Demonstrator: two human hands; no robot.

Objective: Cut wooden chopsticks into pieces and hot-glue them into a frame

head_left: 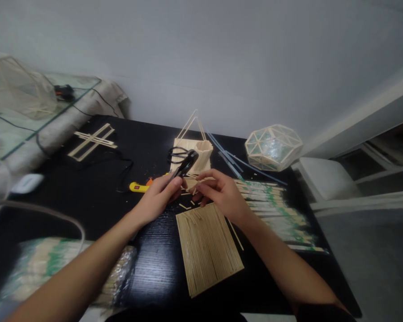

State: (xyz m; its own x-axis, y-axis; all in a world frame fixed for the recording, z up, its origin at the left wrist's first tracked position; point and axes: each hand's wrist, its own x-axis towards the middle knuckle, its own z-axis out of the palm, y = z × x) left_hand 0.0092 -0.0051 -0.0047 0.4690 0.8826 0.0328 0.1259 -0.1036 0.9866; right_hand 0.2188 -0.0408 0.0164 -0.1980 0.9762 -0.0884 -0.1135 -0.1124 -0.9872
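Note:
My left hand [159, 194] is wrapped round a dark hand tool [184, 164] with black handles, its head pointing up and to the right. Just right of it, my right hand [218, 190] has its fingers bent together near small pale stick pieces; what lies between the fingertips is too small to make out. Below the hands lies a square panel of wooden sticks [210, 250], with short cut pieces on its upper edge. Behind the tool stands a wooden piece [186, 145] with a round stick cup [204, 154] and a triangular frame.
A yellow-handled tool [139, 187] lies left of my left hand. Packaged sticks [278, 210] spread at the right, below a faceted stick frame [273, 147]. Crossed sticks [93, 142] lie back left. Another package [40, 264] and a white cable [53, 212] are front left.

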